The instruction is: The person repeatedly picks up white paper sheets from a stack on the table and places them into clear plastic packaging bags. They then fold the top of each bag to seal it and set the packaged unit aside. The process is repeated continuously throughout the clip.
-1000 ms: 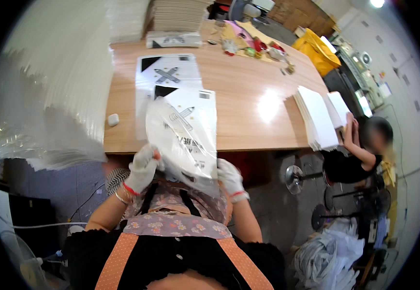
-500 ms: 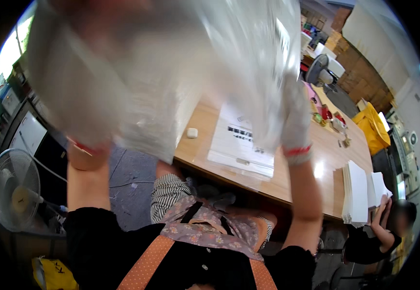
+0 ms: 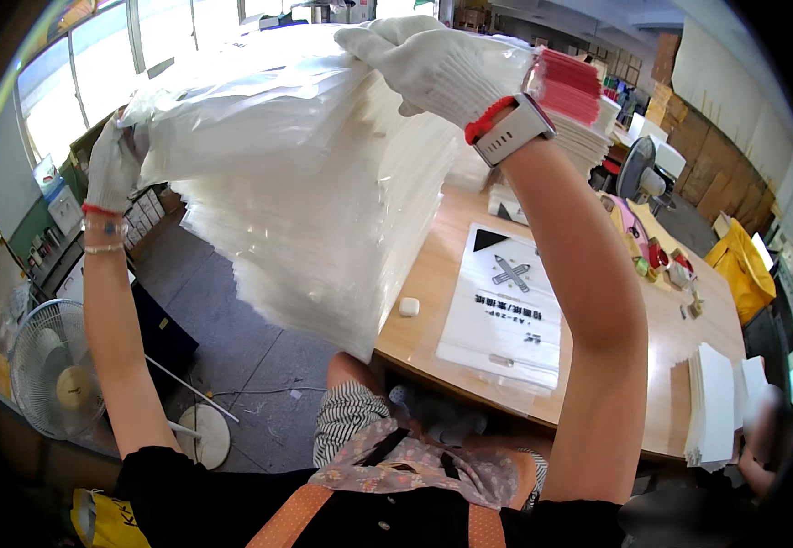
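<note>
A thick stack of translucent plastic bags (image 3: 305, 210) hangs over the table's left edge, its lower layers fanned out. My left hand (image 3: 115, 164), in a white knit glove, grips the stack's far left corner; its fingertips are partly hidden by the plastic. My right hand (image 3: 433, 68), gloved too and wearing a watch (image 3: 515, 130), has its fingers bent together on the top layer of the bags. On the table (image 3: 615, 374), right of the stack, lies a flat clear bag (image 3: 501, 315) printed with black lettering and crossed pencils.
A small white case (image 3: 409, 307) sits near the table's edge. Red-topped piles (image 3: 568, 87) stand behind. White paper stacks (image 3: 709, 402), a yellow bag (image 3: 741, 271) and a blurred person's arm are at right. A fan (image 3: 58, 370) stands at left.
The blurred plastic that filled the upper view has settled lower left as a stack. My right hand has moved up and left onto its top; my left hand has moved left and up.
</note>
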Available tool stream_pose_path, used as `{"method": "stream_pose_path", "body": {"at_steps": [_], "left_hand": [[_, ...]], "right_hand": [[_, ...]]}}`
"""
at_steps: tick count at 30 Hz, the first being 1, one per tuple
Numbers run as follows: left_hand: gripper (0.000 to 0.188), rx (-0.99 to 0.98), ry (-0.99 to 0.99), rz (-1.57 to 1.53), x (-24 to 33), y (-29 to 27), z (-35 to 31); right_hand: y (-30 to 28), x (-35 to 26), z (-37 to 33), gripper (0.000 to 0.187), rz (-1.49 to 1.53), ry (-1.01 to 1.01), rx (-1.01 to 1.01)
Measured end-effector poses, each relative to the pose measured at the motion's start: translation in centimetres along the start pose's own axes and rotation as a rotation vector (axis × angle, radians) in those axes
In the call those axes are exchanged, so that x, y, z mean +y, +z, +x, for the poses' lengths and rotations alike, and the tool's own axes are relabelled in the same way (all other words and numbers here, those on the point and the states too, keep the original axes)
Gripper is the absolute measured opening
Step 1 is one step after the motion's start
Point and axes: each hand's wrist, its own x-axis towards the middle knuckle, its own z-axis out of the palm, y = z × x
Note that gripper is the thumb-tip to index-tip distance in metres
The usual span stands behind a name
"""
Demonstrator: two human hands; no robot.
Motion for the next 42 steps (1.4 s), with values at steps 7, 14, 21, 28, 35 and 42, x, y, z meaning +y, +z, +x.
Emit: {"method": "stream_pose_path", "body": {"at_steps": [7,14,21,28,35,42], "left_hand": [[0.041,0.472,1.102,1.312,8.5,5.1,-4.9],[0.053,-0.448,0.568,0.074,-1.0,14.5,-5.8],[0.064,-0.133,0.575,1.187,-28.8,10.8,-30.6],[0.044,-0.825,-0.418,1.233,-27.4,21.5,-51.4],[0.018,-0.801,-0.02,0.406,-27.7,28.8,-47.1],[0.031,-0.618,-0.026,0.663,-31.1,38.0,-40.1]], "right_hand": [[-3.0,-4.2,-2.2,0.026,-0.08,-0.212,0.209],[6.1,-11.4,-11.9,0.042,0.358,-0.197,0.422],[13.7,-3.6,-40.3,0.03,0.445,0.165,-0.346],[0.7,4.7,-73.0,0.048,-0.57,1.375,-0.596],[0.1,4.3,-72.5,0.052,-0.57,1.597,-0.687],[0.5,6.3,-71.8,0.055,-0.653,1.638,-0.726]]}}
